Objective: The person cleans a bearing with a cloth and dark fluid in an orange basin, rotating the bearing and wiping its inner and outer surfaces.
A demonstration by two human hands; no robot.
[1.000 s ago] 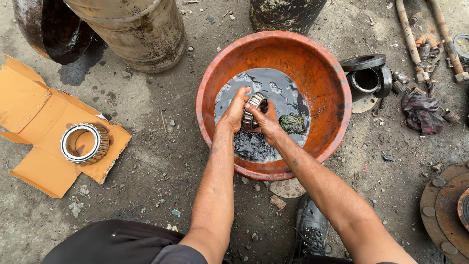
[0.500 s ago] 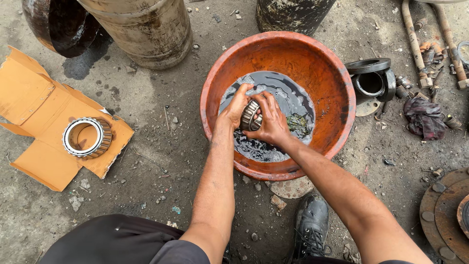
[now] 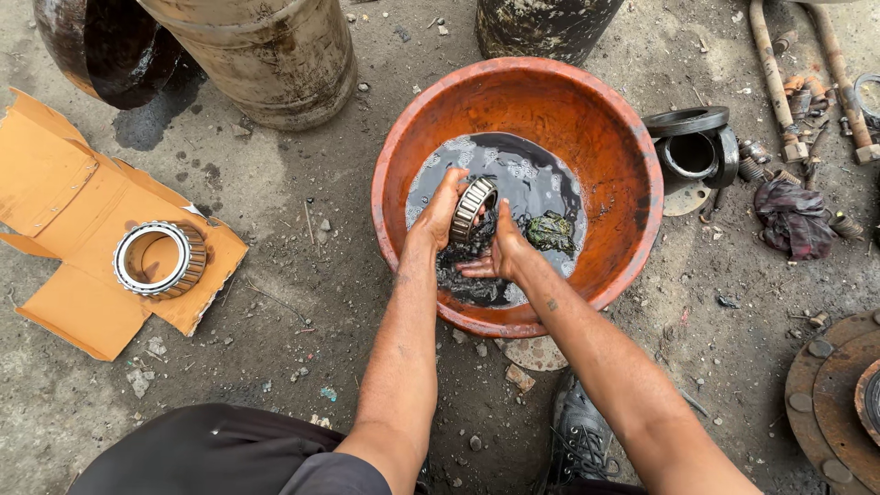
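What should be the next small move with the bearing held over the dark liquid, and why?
Probably dip the bearing back into the dark liquid and turn it. The left hand grips it on edge above the surface, the right hand sits open beneath it, and its rollers look only partly rinsed.

Greasy roller bearing tilted above dark liquid

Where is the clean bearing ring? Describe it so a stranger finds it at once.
Start at the big orange basin and look left across the dirt to the flattened cardboard. The bearing ring lies flat on it, shiny and dry, while the other bearing is held over the basin's black liquid.
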